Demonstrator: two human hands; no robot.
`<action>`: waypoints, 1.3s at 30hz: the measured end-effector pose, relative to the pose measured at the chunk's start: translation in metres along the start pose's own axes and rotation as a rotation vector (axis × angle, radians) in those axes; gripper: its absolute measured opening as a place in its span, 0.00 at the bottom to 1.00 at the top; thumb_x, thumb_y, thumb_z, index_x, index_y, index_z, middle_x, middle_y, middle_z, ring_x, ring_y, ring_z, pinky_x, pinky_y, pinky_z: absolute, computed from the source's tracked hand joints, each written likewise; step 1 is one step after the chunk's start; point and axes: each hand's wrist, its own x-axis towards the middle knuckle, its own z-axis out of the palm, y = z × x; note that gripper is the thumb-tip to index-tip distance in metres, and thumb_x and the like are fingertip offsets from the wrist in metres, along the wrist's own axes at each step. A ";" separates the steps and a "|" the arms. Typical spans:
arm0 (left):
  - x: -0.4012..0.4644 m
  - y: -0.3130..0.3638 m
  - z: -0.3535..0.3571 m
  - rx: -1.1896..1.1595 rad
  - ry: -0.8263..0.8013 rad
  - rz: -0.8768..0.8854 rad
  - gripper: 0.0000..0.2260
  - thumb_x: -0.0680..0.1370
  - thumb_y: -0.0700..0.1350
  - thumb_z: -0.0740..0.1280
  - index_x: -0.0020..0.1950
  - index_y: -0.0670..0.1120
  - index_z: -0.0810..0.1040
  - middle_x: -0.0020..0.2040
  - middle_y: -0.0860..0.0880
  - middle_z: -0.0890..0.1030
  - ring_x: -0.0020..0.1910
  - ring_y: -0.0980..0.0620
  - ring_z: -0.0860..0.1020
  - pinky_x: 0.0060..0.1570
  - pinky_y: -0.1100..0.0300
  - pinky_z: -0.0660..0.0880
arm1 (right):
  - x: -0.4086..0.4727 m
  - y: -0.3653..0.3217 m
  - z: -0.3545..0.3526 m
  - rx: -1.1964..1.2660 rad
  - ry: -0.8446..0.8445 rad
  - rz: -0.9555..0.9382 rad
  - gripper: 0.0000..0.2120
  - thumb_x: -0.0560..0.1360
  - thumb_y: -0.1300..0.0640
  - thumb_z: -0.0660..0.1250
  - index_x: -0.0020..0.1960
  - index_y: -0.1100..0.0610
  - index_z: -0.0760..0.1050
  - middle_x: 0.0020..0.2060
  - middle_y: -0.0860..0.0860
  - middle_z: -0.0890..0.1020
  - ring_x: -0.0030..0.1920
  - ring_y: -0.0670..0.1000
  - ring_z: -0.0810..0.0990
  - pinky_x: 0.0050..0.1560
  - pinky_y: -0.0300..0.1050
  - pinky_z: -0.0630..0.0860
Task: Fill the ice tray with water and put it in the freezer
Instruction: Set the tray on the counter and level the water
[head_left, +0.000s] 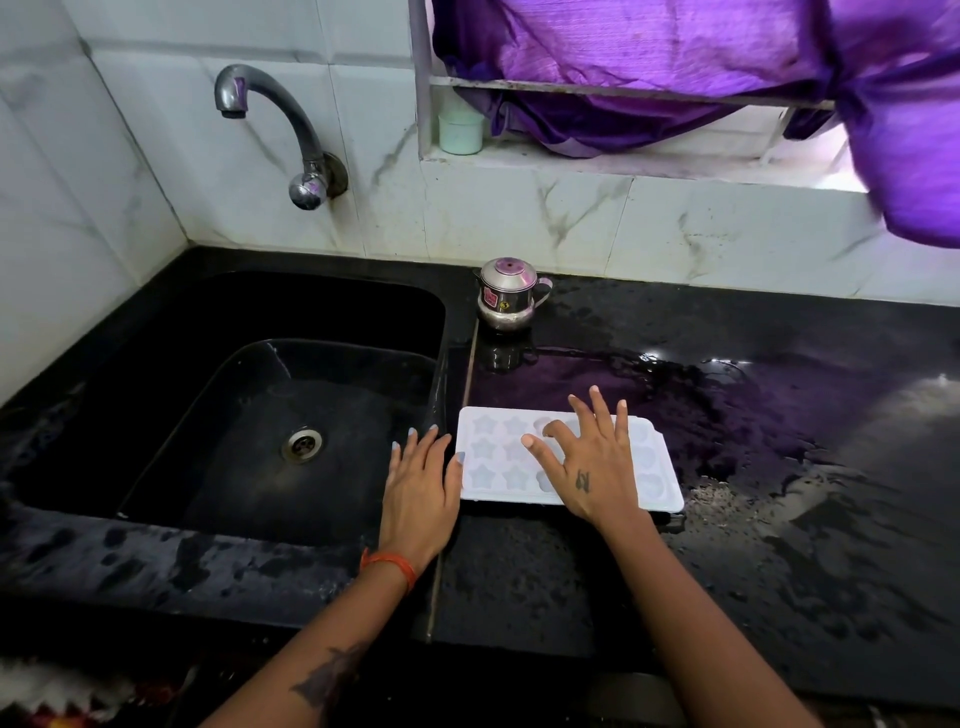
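A white ice tray (498, 457) with star-shaped cells lies flat on the black counter (519, 571), just right of the sink (260, 415). My right hand (587, 462) is spread above the tray's middle and right part, fingers straight, covering several cells. My left hand (421, 483) lies flat at the tray's left edge, over the sink's right rim, its thumb touching the tray's side. The curved metal tap (280, 130) juts from the tiled wall above the sink; no water runs from it.
A small steel pot with a lid (506, 301) stands at the back of the counter behind the tray. The counter right of the tray is wet with a puddle (727, 415). Purple cloth (727, 78) hangs over the window ledge, beside a pale cup (461, 132).
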 end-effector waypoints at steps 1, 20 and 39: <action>0.000 0.000 0.000 0.000 0.000 0.000 0.34 0.74 0.61 0.39 0.70 0.45 0.68 0.74 0.47 0.65 0.76 0.49 0.55 0.74 0.57 0.43 | 0.000 0.000 0.000 -0.006 -0.008 0.000 0.43 0.70 0.27 0.32 0.55 0.47 0.78 0.72 0.57 0.65 0.77 0.55 0.47 0.73 0.54 0.32; 0.000 0.000 0.000 0.011 0.002 0.008 0.34 0.75 0.61 0.39 0.71 0.45 0.67 0.74 0.47 0.64 0.76 0.49 0.55 0.73 0.58 0.42 | 0.002 0.002 0.002 0.029 -0.019 -0.031 0.38 0.72 0.28 0.36 0.57 0.45 0.77 0.71 0.56 0.67 0.77 0.55 0.49 0.72 0.53 0.31; 0.001 0.000 0.000 -0.004 0.008 0.014 0.34 0.75 0.61 0.39 0.71 0.45 0.68 0.74 0.47 0.65 0.76 0.49 0.55 0.75 0.56 0.44 | 0.025 -0.025 -0.011 0.136 0.060 -0.047 0.32 0.73 0.32 0.42 0.55 0.48 0.78 0.70 0.55 0.69 0.76 0.54 0.51 0.72 0.50 0.32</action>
